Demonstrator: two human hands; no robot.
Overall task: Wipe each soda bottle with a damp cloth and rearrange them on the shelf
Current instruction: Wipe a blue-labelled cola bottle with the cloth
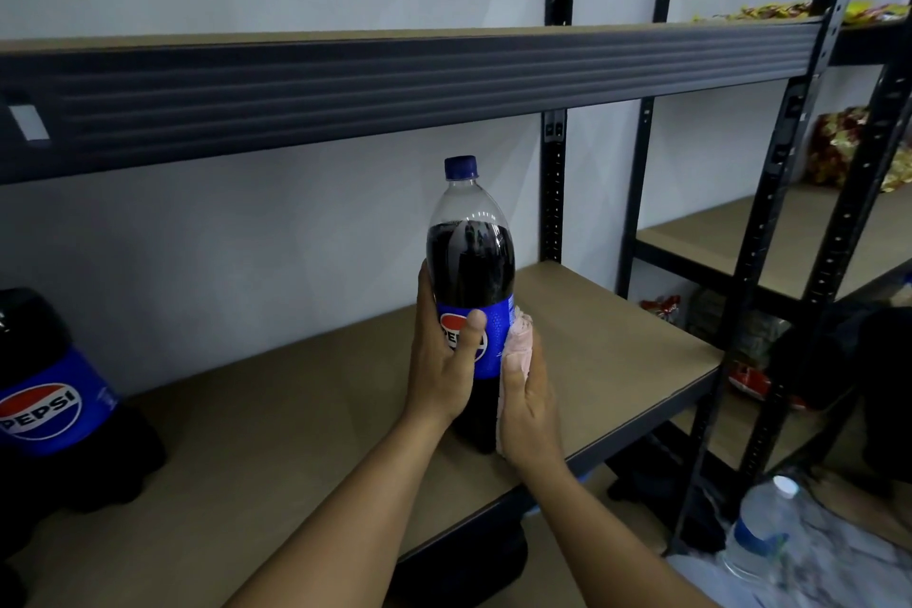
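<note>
Head view: a soda bottle (471, 272) with a blue cap, dark drink and a blue Pepsi label stands upright over the middle shelf (296, 434), toward its front edge and right of its centre. Its base is low over the board, but I cannot tell whether it rests there or is lifted just clear.

The left hand (441, 360) grips the bottle at the label. The thumb lies across the front of the logo and the fingers (423, 291) curl round the bottle's left side, closed firmly on it.

The right hand (530, 405) is against the bottle's right side, lower down. It holds a pale pink cloth (518, 341) pressed to the label and the dark body below. The fingers are wrapped over the cloth, and a bunched end of it sticks up above them.

A second soda bottle (49, 390) of the same kind stands at the shelf's left end, well apart from the held one and partly cut off by the edge of the picture.

The dark beam of the upper shelf (395, 79) runs above both bottles. At that shelf's right end lie yellow snack packets (770, 10).

The neighbouring rack on the right carries red and gold snack bags (839, 148). Low at the right, in front of the racks, a clear water bottle (765, 528) with a white cap stands on a pale marbled surface.
</note>
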